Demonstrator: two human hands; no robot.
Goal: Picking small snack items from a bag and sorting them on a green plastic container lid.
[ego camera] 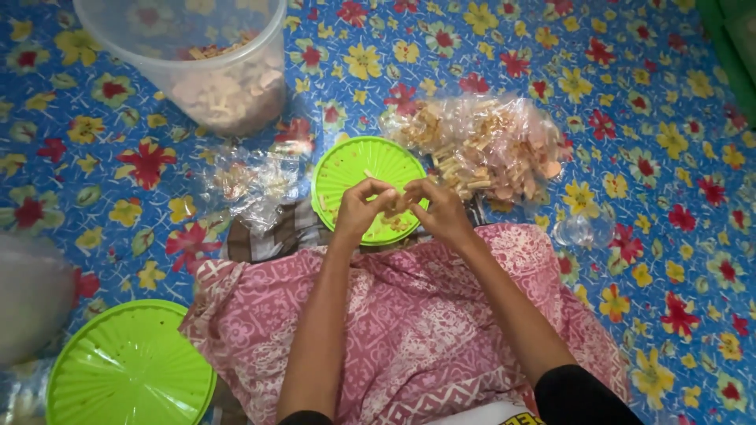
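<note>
Hands meet over a small green lid [356, 169] that lies on the flowered floor mat [488, 47] just past the person's knees. The left hand [359, 211] and the right hand [439, 211] come together fingertip to fingertip, and the fingers of both are pinched on something small and pale between them; what it is cannot be told, since the fingers cover most of it. A few pale snack pieces [392, 223] lie on the lid beneath the hands.

Just beyond the right hand, a heap of clear plastic packets [492, 145] filled with tan, stick-shaped snacks rests on the mat, touching the lid's far right edge. To the left of the lid lies a crumpled clear plastic bag [248, 185] with a few crumbs inside. Farther off at the top left stands a large translucent bucket [216, 75] holding more of the pale snack pieces.

A pink patterned cloth [409, 315] covers the person's lap, and both forearms stretch across it. At the lower left a larger green lid [130, 368] lies flat beside the lap, with a blurred whitish shape [31, 295] near it at the left edge. A small clear wrinkled bit of plastic [581, 230] lies on the mat to the right of the lap.
</note>
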